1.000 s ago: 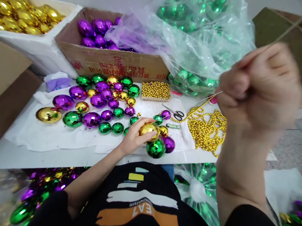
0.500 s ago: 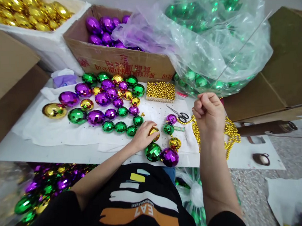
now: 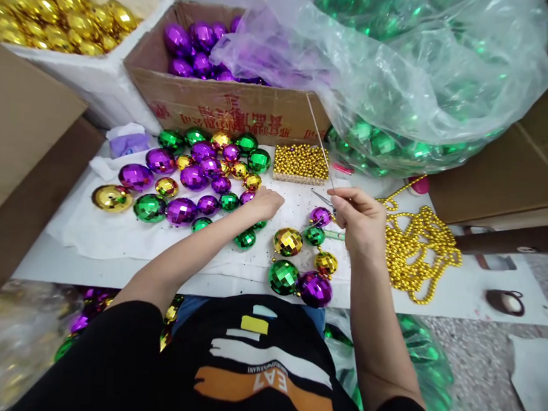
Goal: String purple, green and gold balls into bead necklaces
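Note:
My right hand (image 3: 361, 224) pinches a long thin needle (image 3: 320, 138) that points up and away. My left hand (image 3: 268, 204) is down on the white cloth beside the small green and purple faceted balls, its fingers curled together; whatever is under the fingertips is hidden. In front of me lies a short strand with a gold ball (image 3: 287, 241), a green ball (image 3: 283, 277), a purple ball (image 3: 316, 289), and smaller balls leading up toward my right hand. Scissors (image 3: 322, 198) lie partly behind that hand. Left of it stands a box of small gold beads (image 3: 301, 163).
Several loose faceted balls (image 3: 181, 212) cover the cloth at left. Behind stand a carton (image 3: 214, 109) of purple balls and a plastic bag (image 3: 424, 85) of green ones. Gold bead chain (image 3: 419, 254) is heaped at right, near a tape roll (image 3: 505, 301).
My left hand has left the gold ball and moved up and left to the cloth by the loose balls. My right hand has come lower and left, tilting the needle leftward.

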The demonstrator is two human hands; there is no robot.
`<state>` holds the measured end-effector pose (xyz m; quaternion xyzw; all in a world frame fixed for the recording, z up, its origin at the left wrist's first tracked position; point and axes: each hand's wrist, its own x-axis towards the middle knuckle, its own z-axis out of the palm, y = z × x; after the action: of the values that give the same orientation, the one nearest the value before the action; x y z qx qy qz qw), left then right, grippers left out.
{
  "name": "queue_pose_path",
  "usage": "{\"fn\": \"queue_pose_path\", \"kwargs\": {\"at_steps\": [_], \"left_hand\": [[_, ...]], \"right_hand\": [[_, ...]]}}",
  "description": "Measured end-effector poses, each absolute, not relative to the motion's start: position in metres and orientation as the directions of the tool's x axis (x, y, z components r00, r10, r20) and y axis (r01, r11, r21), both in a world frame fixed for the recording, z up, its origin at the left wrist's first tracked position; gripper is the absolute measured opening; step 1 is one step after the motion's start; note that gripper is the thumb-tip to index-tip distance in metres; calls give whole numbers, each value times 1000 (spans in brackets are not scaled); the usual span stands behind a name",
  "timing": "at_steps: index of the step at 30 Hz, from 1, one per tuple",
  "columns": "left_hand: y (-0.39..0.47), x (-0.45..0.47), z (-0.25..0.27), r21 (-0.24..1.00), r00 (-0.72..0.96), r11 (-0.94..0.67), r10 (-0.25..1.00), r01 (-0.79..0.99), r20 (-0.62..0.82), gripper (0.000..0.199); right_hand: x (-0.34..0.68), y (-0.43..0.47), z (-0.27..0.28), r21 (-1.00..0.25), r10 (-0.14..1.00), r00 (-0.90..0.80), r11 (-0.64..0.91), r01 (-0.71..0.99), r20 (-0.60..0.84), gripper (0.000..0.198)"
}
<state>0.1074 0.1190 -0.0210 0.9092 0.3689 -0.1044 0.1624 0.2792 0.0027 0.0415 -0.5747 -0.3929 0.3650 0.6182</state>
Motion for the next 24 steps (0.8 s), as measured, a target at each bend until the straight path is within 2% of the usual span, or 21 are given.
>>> {"fn": "queue_pose_path", "kwargs": {"at_steps": [5,9,12,14,16,17,18,20,22,24], "left_hand": [[128,97,-20,312,703,-630,631,711,-329,22],[134,95,-24,454,708,-559,646,694,-287,19],[136,92,-22,583,701,-488,681,650,-212,18],[133,85,-18,662,688,-443,710,604,-153,11],[127,75,-14,857,633,-253,767,448,-104,11],[123,68,-12,954,588,-89,803,286,-101,12],[118,62,-11,993,540,94,833,77,-121,13],[108,50,-10,879,474,371,857,-300,-200,14],[100,41,-11,754,453,468,855,-461,-254,11],[95,35,-12,688,438,497,854,-528,-281,10]], "right_hand": [[279,-5,35,-995,905,425,44,-89,2,21],[271,-4,31,-994,912,410,27,-109,-21,22],[267,-7,28,-998,908,419,7,-64,-21,21],[268,-13,27,-999,905,426,-7,35,9,21],[269,-23,26,-988,915,402,-25,151,39,20],[270,-29,26,-978,925,376,-31,208,50,20],[269,-34,26,-965,938,343,-36,260,57,18],[266,-46,27,-939,959,276,-35,343,64,16],[261,-55,28,-919,972,224,-26,393,68,15],[255,-61,30,-909,979,194,-23,415,64,15]]}}
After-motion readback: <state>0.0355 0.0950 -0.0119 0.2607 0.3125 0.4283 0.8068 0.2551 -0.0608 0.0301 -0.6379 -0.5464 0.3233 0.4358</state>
